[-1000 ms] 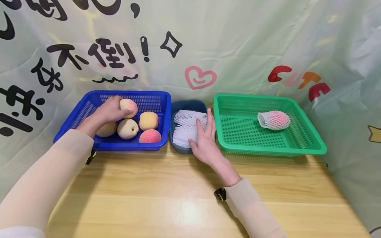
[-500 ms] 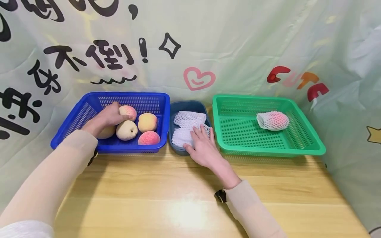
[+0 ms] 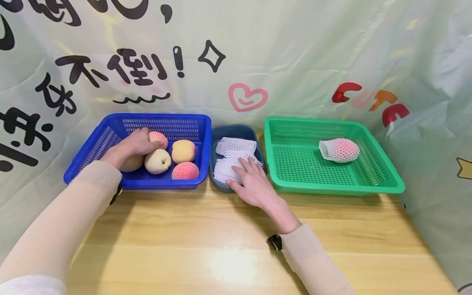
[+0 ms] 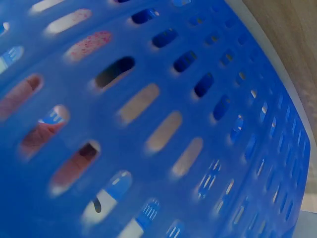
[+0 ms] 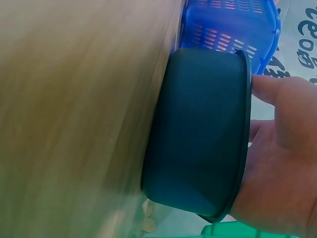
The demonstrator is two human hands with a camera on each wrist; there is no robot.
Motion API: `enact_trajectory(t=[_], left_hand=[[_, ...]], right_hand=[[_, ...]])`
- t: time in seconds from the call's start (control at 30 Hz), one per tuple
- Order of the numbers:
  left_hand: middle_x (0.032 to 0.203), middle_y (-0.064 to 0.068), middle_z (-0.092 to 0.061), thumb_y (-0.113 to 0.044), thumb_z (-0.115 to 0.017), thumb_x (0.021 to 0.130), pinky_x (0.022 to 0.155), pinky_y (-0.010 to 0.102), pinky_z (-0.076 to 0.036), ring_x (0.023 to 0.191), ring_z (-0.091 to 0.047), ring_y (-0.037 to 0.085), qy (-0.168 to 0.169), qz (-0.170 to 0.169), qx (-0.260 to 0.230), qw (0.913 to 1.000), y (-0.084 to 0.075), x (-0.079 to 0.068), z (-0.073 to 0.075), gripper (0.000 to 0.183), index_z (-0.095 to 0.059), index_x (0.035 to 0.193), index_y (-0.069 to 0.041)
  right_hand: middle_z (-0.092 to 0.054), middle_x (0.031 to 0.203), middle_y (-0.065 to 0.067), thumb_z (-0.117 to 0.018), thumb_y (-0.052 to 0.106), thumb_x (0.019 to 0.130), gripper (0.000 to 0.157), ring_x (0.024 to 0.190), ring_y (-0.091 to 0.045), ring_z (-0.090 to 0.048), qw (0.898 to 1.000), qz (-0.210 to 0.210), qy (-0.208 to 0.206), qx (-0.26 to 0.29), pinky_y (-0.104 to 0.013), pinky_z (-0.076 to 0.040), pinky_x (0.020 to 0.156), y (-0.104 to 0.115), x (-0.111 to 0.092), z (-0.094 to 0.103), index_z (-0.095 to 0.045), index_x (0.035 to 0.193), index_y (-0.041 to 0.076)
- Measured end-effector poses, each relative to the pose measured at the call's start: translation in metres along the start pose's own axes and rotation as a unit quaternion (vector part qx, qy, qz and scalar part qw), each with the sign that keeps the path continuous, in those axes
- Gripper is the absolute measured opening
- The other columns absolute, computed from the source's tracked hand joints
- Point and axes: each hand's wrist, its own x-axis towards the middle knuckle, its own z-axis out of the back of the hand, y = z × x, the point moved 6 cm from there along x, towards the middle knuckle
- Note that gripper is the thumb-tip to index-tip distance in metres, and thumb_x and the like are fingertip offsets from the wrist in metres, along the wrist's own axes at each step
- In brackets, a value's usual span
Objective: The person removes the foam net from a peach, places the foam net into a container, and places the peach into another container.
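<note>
In the head view my left hand (image 3: 137,143) reaches into the blue basket (image 3: 200,164) and grips a pink-and-cream peach (image 3: 158,139), thumb along its near side. Several other peaches lie about it, among them a cream one (image 3: 157,161), a yellow one (image 3: 183,151) and a pink one (image 3: 185,171). My right hand (image 3: 254,184) rests on white foam fruit nets (image 3: 236,146) in a small dark blue tub (image 3: 216,184), fingers mostly straight. In the right wrist view the thumb (image 5: 267,89) is right at the tub's rim. Through basket slots, the left wrist view shows parts of fingers.
Right of the tub stands a green basket (image 3: 306,184) holding one peach in a foam net (image 3: 341,149). All the containers line up on a wooden table (image 3: 184,237), close against a printed cloth backdrop (image 3: 295,61).
My right hand has come down onto the foam nets, its fingers pulling in from their earlier spread. The left hand keeps its hold on the peach, which sits slightly lower in the basket.
</note>
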Motion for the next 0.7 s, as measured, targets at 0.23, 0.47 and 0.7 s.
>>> enact_trajectory(t=[0.23, 0.47, 0.7], left_hand=[[0.147, 0.049, -0.029, -0.047, -0.056, 0.103, 0.109, 0.074, -0.032, 0.136, -0.034, 0.061, -0.002, -0.005, 0.025, 0.9997, -0.004, -0.012, 0.005, 0.086, -0.03, 0.145, 0.023], [0.149, 0.045, -0.028, -0.046, -0.056, 0.102, 0.104, 0.076, -0.036, 0.137, -0.034, 0.061, -0.033, -0.02, 0.052, 0.9979, -0.014, -0.024, 0.014, 0.083, -0.03, 0.149, 0.018], [0.151, 0.031, -0.04, -0.048, -0.056, 0.102, 0.102, 0.075, -0.036, 0.135, -0.043, 0.052, -0.112, -0.051, 0.004, 0.9924, -0.037, -0.055, 0.031, 0.073, -0.041, 0.151, 0.004]], right_hand=[[-0.027, 0.169, -0.017, -0.057, 0.046, 0.104, 0.063, 0.159, -0.039, -0.009, 0.999, 0.022, -0.023, 0.021, -0.058, -0.007, 0.126, 0.002, -0.003, 0.005, -0.051, 0.152, 0.005], [-0.033, 0.167, -0.014, -0.061, 0.043, 0.102, 0.064, 0.158, -0.038, -0.015, 0.996, 0.048, -0.069, 0.038, -0.057, -0.006, 0.127, 0.01, -0.006, 0.015, -0.05, 0.153, 0.007], [-0.037, 0.165, -0.011, -0.064, 0.038, 0.101, 0.062, 0.157, -0.038, -0.021, 0.989, 0.065, -0.109, 0.078, -0.056, -0.012, 0.126, 0.018, -0.014, 0.032, -0.05, 0.152, 0.006]])
